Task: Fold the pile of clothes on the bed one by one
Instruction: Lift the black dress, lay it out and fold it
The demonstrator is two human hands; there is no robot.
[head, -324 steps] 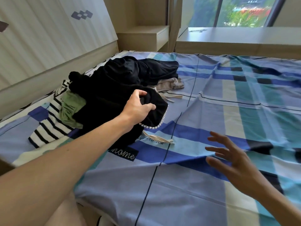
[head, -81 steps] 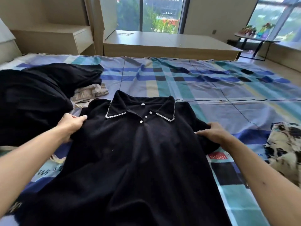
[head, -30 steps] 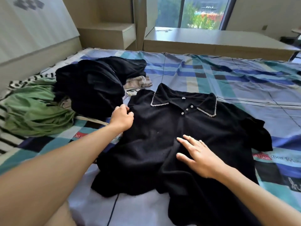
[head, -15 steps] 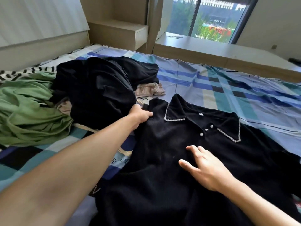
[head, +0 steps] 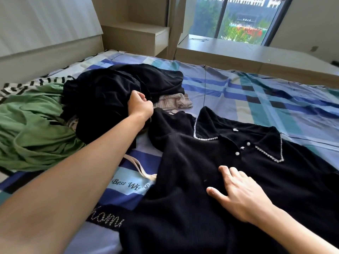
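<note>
A black collared shirt (head: 192, 171) with pearl trim and white buttons lies spread face up on the checked bed sheet (head: 256, 99). My right hand (head: 240, 195) rests flat on its chest, fingers straight. My left hand (head: 140, 105) reaches past the shirt's left shoulder to the pile; its fingers are curled around a fold of the black garment (head: 102, 99) on top of the pile. The pile also holds a green garment (head: 33, 129), a striped one (head: 22, 87) and a beige one (head: 176, 101).
A cream strap (head: 141, 169) and dark cloth with stitched lettering (head: 106, 219) lie beside the shirt's left edge. The headboard (head: 45, 57) runs along the left; a wooden bedside shelf (head: 139, 37) and a low window ledge (head: 238, 52) stand behind the bed.
My left hand has left the shirt's shoulder and moved up and left onto the black pile. My right hand stays flat on the shirt's chest.
</note>
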